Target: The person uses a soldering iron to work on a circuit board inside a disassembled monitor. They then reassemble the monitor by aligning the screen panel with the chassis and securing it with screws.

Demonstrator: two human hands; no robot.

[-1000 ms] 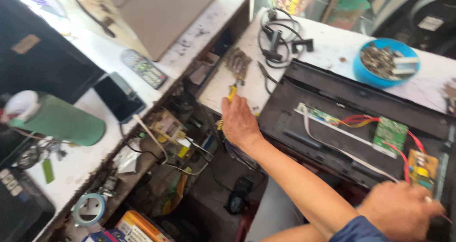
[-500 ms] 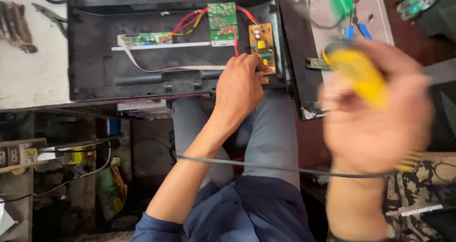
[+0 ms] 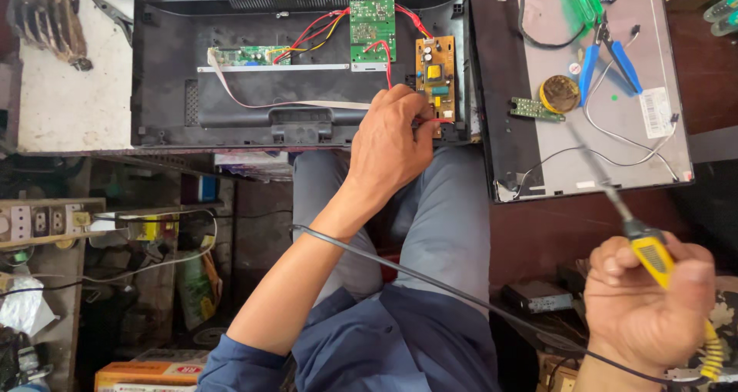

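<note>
Left arm outstretched, left hand (image 3: 390, 142) with fingers (image 3: 419, 123) curled downward, right hand (image 3: 646, 303) fisted, knuckles up

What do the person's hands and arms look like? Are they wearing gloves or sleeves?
No gloves: the left hand and the right hand are both bare, with no rings or watch in view. The left forearm is bare up to a rolled dark blue fabric sleeve near the elbow. The right arm is mostly out of view.
</note>
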